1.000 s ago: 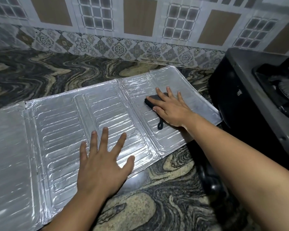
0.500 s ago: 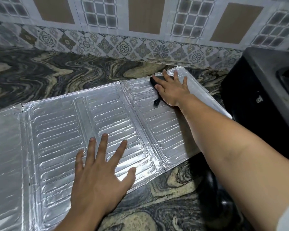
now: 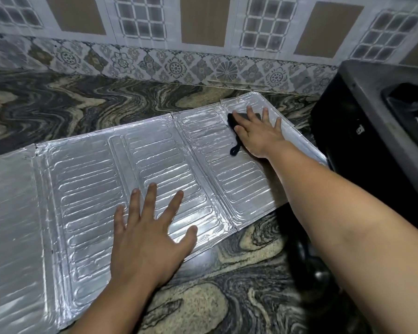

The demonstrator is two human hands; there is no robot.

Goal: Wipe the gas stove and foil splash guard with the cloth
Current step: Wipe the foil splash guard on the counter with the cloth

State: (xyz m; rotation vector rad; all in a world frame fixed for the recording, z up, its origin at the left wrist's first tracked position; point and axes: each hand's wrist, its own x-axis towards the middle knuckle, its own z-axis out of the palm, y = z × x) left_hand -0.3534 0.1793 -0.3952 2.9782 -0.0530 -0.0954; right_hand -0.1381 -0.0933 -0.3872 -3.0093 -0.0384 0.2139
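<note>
Silvery embossed foil splash guard (image 3: pixel 155 169) lying unfolded and flat across the swirled dark-and-tan stone counter (image 3: pixel 82 104), hinged panels creased at the folds, rows of raised oblong ribs catching white glare. Left hand (image 3: pixel 147 237) resting palm-down on a middle panel near the front edge, open, fingers spread wide, gripping nothing. Right hand (image 3: pixel 258 133) reaching to the far right panel, open and flat, fingers fanned, pressing down on a dark cloth (image 3: pixel 234 119) without curling around it. Showing only partly from under the fingers, that cloth, black or deep navy, a thin looped cord trailing from beneath the palm toward the near side. Sitting just beside the guard's right end, black gas stove (image 3: pixel 362 131), grey top dull and smudged, a burner grate showing at the frame's right edge. Running behind the counter, patterned tile wall (image 3: pixel 203 44).
</note>
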